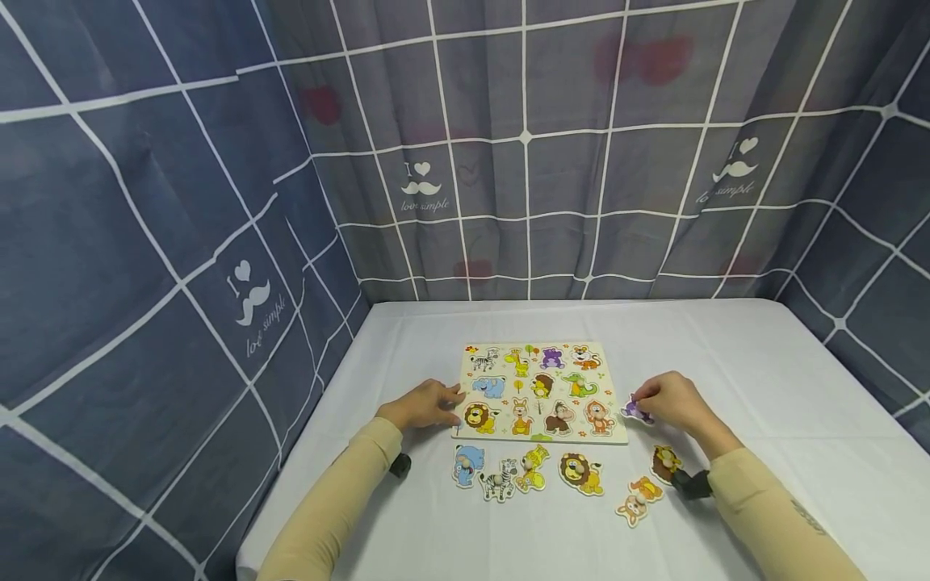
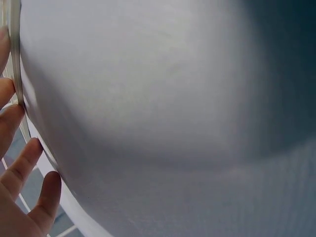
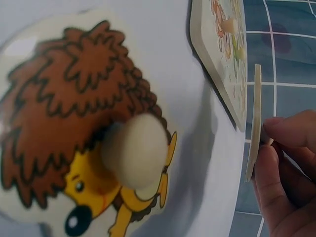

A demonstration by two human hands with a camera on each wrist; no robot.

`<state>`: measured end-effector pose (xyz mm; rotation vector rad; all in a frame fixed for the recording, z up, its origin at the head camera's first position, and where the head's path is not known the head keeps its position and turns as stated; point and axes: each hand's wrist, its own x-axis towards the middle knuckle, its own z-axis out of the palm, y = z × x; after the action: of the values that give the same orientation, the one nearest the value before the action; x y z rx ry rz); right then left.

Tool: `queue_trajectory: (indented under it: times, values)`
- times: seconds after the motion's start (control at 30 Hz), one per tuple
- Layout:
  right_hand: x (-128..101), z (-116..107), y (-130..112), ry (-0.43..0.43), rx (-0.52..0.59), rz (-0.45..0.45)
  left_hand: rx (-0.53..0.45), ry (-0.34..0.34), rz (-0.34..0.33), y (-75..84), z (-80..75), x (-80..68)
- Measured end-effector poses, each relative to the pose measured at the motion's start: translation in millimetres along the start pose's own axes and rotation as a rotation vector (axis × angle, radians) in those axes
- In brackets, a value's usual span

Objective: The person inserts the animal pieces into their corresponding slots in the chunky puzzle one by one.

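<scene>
The fingers of my left hand (image 1: 425,403) are spread along the left edge of a wooden animal puzzle board (image 1: 501,440). In the left wrist view, fingertips (image 2: 50,185) touch that edge. Beyond the board's right edge, my right hand (image 1: 676,403) pinches the small knob of a purple animal puzzle piece (image 1: 636,410). The right wrist view shows this piece edge-on, held upright between thumb and finger. Close under the right wrist lies a hedgehog piece (image 3: 74,84) with a pale round knob. The monkey (image 1: 599,418) sits in the board's lower right corner, its knob showing.
In front of the board lie elephant (image 1: 467,466), zebra (image 1: 498,481), giraffe (image 1: 533,470) and lion (image 1: 580,474) pieces. A kangaroo piece (image 1: 639,500) lies near the hedgehog. White cloth (image 1: 407,339) covers the table; gridded curtains (image 1: 479,194) hang around it.
</scene>
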<state>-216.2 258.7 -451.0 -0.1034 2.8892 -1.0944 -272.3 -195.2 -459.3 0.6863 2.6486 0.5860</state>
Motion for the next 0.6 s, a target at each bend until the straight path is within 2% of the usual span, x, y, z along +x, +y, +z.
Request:
queue_trajectory:
  times: [0.6]
  values:
    - [13.5, 6.7, -10.9, -0.017, 0.024, 0.02, -0.028, 0.001, -0.026, 1.7, 0.5, -1.7]
